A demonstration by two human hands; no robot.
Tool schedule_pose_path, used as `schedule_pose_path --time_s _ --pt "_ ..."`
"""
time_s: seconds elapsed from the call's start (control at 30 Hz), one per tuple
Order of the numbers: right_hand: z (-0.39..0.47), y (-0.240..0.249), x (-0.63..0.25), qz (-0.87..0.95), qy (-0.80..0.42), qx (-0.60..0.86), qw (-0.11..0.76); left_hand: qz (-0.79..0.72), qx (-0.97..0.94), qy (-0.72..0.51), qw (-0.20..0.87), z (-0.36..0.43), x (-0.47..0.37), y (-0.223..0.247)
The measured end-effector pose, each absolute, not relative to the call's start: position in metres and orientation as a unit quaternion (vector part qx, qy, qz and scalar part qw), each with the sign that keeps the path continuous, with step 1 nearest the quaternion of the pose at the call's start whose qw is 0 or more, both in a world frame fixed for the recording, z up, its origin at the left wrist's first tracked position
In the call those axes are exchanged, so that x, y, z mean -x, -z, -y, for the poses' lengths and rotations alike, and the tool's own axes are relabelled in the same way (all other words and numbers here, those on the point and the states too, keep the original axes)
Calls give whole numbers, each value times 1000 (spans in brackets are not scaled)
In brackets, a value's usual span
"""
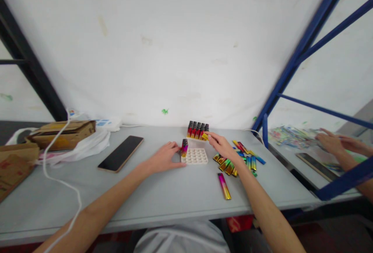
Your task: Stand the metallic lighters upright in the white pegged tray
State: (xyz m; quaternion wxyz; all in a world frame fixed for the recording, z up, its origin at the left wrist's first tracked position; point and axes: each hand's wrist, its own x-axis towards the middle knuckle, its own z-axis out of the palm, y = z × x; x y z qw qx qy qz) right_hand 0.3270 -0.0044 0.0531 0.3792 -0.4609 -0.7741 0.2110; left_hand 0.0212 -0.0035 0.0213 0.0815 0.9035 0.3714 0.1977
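Note:
A white tray (201, 156) with rows of holes lies on the desk. Several purple-and-gold lighters (184, 148) with dark tops stand in its left column. My left hand (164, 157) grips the tray's left side, thumb at the front corner and fingers beside the standing lighters. Between the fingertips of my right hand (220, 144) is a gold lighter (205, 136), held above the tray's far right part. Behind it, a second tray holds upright red-and-gold lighters (198, 130) with black tops. Right of the tray lies a loose pile of shiny coloured lighters (229, 166), partly behind my right forearm.
A single magenta-and-gold lighter (224, 186) lies nearer the desk's front edge. To the left are a phone (121, 154), a white plastic bag (84, 146), cardboard boxes (71, 130) and a white cable (62, 181). A blue metal frame (279, 78) rises at right; beyond it another person's hands (335, 144) show.

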Motion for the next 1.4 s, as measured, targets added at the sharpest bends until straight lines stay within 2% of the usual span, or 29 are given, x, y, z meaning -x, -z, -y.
schedule_pose_path --time_s 0.17,0.33,0.53,0.67,0.97,1.2,1.4 --pt "6 -51 -318 739 -302 427 425 -374 -904 -191 84 5 -22 -23" --pt "1 -42 -301 717 -345 431 426 -371 -903 -196 87 5 -22 -23" --pt "13 -44 -283 717 -422 359 422 -365 -903 -207 92 5 -21 -22" --pt "13 -36 -275 680 -444 384 440 -366 -904 -204 89 4 -21 -21" --pt "5 -23 -268 673 -266 491 486 -371 -902 -203 85 6 -22 -23" --pt "4 -21 -270 673 -218 549 445 -376 -902 -194 85 5 -22 -21" --pt "5 -22 -270 693 -197 528 450 -371 -905 -193 77 5 -22 -21"
